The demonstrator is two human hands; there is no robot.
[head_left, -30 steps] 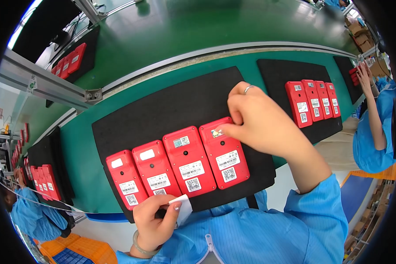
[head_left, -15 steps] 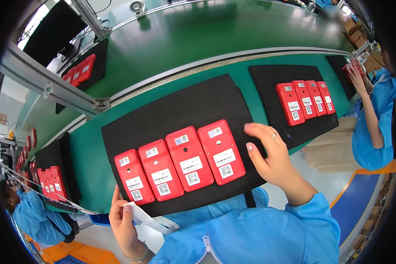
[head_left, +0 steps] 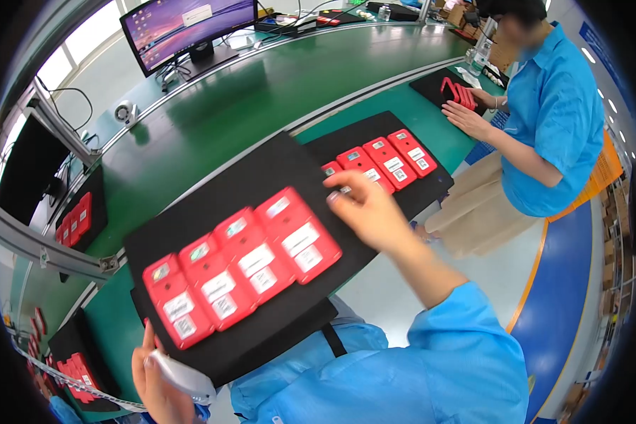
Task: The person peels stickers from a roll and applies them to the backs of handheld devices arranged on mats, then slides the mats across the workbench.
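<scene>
Four red handheld devices, among them the rightmost red device point(head_left: 298, 237), lie in a row on a black mat point(head_left: 219, 187), with white labels and printed codes facing up. My left hand point(head_left: 159, 385) is at the mat's near left corner, closed on a white strip point(head_left: 184, 374); motion blurs it. Beside the mat's right edge hovers my right hand point(head_left: 371, 212), thumb and forefinger apart, holding nothing that I can see. It partly covers red devices point(head_left: 386, 164) on the neighbouring mat.
A co-worker point(head_left: 544, 106) on the right handles red devices point(head_left: 463, 95) on another mat. Across the green bench point(head_left: 283, 78) stand a lit monitor point(head_left: 191, 28) and a metal frame post point(head_left: 42, 251). More red devices point(head_left: 78, 374) lie at lower left.
The view has swung right, bringing the co-worker and lit monitor into sight. My mat now sits askew, its black layer below showing at the near edge. Both hands stay beside the mat.
</scene>
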